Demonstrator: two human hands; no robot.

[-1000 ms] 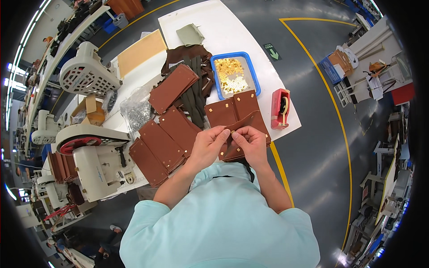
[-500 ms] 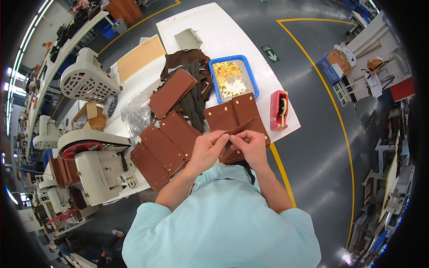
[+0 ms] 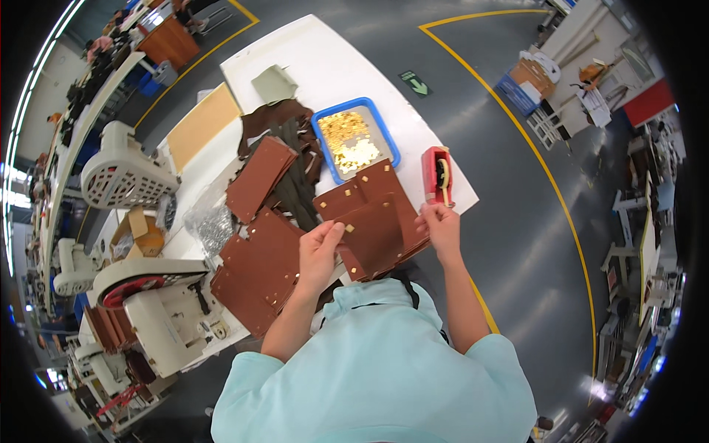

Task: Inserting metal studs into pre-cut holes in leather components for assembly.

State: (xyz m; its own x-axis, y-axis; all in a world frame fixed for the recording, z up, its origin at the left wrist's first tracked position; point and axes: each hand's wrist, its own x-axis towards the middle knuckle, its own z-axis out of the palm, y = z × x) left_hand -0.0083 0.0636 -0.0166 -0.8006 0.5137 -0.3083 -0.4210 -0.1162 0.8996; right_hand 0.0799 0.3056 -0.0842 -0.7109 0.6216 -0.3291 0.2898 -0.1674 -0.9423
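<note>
Brown leather-like panels (image 3: 373, 232) lie stacked at the near edge of the white table, with small gold metal pieces along their edges. My left hand (image 3: 320, 253) is closed, thumb and forefinger pinching the left edge of the top panel beside a gold piece. Over at the right edge of the stack is my right hand (image 3: 442, 230), fingers pinched together just below a red tape dispenser (image 3: 430, 173); what is between those fingertips is too small to tell. Behind the panels sits a blue-rimmed tray (image 3: 385, 131) holding many small gold pieces (image 3: 347, 136).
More brown panels (image 3: 258, 262) are spread to the left, with another stack (image 3: 262, 177) on dark fabric strips (image 3: 299, 188). Clear plastic wrap (image 3: 210, 225) lies beside them. White belt-driven machines (image 3: 166, 317) stand at the left. A tan board (image 3: 204, 127) and grey-green piece (image 3: 274, 84) lie farther back.
My hands have parted from their shared pinch on a brown panel. The left moved left and lower; the right went right, beside the tape dispenser. The whole view has shifted slightly.
</note>
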